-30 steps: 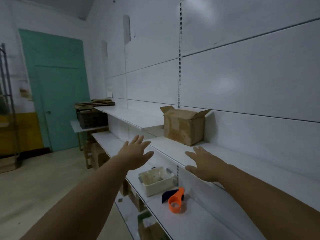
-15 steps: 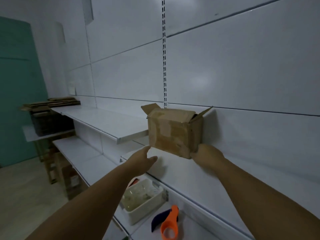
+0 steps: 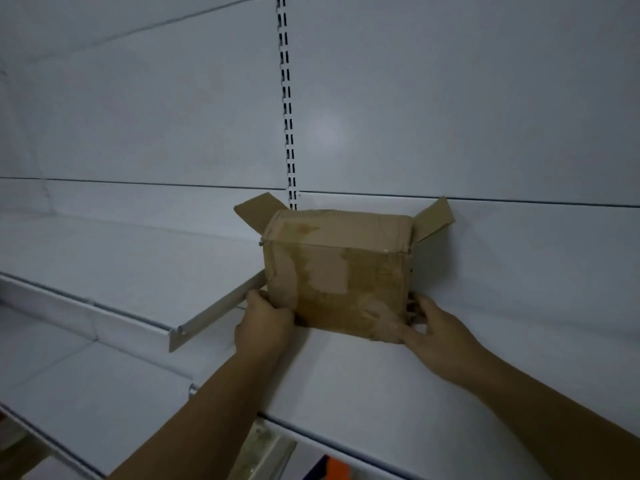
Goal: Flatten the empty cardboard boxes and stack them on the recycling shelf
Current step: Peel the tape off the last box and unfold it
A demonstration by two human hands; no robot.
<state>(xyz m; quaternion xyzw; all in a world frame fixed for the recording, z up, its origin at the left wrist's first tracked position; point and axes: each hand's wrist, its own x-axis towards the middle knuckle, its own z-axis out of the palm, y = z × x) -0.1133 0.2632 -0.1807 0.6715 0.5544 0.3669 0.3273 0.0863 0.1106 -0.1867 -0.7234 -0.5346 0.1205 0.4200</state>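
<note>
A small brown cardboard box (image 3: 337,271) stands upright on a white shelf (image 3: 398,382), close to the back wall, with its two side flaps sticking up and outward. Patches of torn tape and label mark its front. My left hand (image 3: 265,323) grips the box's lower left corner, fingers curled against the side. At the lower right corner my right hand (image 3: 433,323) holds the box, thumb on the front face and fingers round the right side.
A second white shelf (image 3: 114,271) runs off to the left, slightly higher, its bracket end (image 3: 214,311) jutting out next to my left hand. A slotted upright (image 3: 287,109) climbs the white wall panels. An orange object (image 3: 337,471) shows below the shelf edge.
Both hands reached forward from open air to the box and took hold of its lower corners. The view moved closer and turned toward the wall.
</note>
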